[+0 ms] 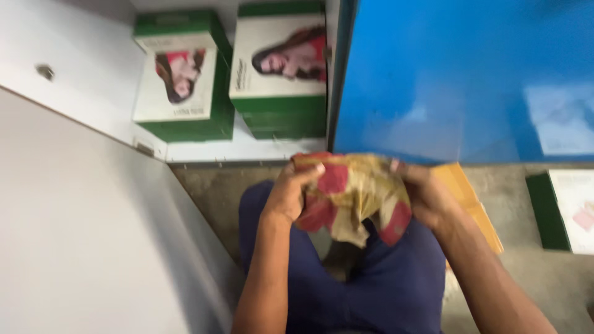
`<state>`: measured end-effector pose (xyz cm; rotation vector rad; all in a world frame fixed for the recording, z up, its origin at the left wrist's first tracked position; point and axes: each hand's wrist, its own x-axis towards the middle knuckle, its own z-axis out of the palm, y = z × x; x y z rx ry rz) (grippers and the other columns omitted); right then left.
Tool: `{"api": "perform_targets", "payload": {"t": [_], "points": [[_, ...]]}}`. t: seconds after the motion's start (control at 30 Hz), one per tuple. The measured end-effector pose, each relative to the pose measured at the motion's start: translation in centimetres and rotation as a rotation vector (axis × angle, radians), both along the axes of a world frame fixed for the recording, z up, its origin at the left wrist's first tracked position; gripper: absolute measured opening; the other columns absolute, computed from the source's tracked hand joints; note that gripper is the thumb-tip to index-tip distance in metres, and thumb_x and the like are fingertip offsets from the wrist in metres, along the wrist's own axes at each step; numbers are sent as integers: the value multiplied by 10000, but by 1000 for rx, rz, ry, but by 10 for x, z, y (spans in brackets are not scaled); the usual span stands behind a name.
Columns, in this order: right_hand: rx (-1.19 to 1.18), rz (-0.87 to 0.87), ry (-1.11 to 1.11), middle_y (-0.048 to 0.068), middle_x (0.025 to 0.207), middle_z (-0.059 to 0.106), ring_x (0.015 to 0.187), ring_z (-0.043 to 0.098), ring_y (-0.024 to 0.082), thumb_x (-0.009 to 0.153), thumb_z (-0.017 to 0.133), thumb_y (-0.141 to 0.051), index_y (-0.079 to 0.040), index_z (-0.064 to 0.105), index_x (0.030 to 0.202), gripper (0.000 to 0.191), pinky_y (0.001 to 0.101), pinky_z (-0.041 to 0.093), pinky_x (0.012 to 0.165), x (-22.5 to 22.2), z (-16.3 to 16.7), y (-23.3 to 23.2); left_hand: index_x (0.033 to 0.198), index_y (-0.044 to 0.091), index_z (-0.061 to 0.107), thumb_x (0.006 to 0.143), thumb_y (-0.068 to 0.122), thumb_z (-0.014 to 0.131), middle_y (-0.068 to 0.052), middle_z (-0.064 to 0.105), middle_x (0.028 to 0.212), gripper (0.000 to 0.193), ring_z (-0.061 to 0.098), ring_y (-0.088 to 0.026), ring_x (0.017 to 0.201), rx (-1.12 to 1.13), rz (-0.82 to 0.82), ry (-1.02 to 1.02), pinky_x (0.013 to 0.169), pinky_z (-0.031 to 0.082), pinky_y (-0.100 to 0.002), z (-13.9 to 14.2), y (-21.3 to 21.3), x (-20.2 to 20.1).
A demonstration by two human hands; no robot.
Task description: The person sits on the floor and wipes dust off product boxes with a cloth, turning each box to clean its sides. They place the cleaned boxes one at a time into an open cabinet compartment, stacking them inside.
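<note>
A crumpled cloth (352,195), tan with red patches, is bunched between both hands above my lap. My left hand (289,196) grips its left edge, thumb lying over the top. My right hand (427,195) clutches the right side of the same cloth, fingers curled into the fabric. Below the cloth are my legs in dark blue trousers (371,284). The picture is motion-blurred, so fine detail of the fabric is lost.
Two green-and-white boxes (179,77) (281,65) with a printed picture of a person stand on a white shelf (241,149). A blue panel (464,74) rises at the right. A flat yellow-orange cardboard piece (473,204) and another green-and-white box (566,210) lie on the concrete floor. A white wall (80,235) stands to the left.
</note>
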<state>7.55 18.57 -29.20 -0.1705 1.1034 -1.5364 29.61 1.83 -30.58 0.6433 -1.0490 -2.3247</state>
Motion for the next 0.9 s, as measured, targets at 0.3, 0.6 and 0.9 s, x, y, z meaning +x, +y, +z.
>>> {"api": "perform_targets", "payload": {"t": [0.3, 0.6, 0.9], "points": [[-254, -154, 1731, 230, 1231, 594, 1108, 628, 343, 760, 806, -222, 52, 540, 1334, 689, 443, 543, 827, 27, 43, 32, 1612, 71, 465, 869, -62, 778, -105, 693, 1019, 817, 562, -163, 747, -521, -38, -213, 583, 469, -305, 44, 17, -3], [-416, 112, 735, 204, 1407, 628, 1238, 563, 301, 939, 772, -289, -27, 723, 979, 270, 428, 451, 1058, -8, 64, 113, 1040, 13, 661, 980, 175, 681, 45, 724, 1081, 174, 660, -43, 1008, -756, -285, -100, 858, 547, -243, 90, 37, -41], [-620, -479, -465, 177, 1389, 612, 1238, 573, 337, 1037, 584, -446, -57, 581, 1318, 480, 521, 479, 1037, -9, -39, 156, 981, 23, 685, 913, 267, 755, -85, 712, 771, 263, 686, -226, 676, -1167, -247, -349, 646, 535, -366, 94, 128, -144]]}}
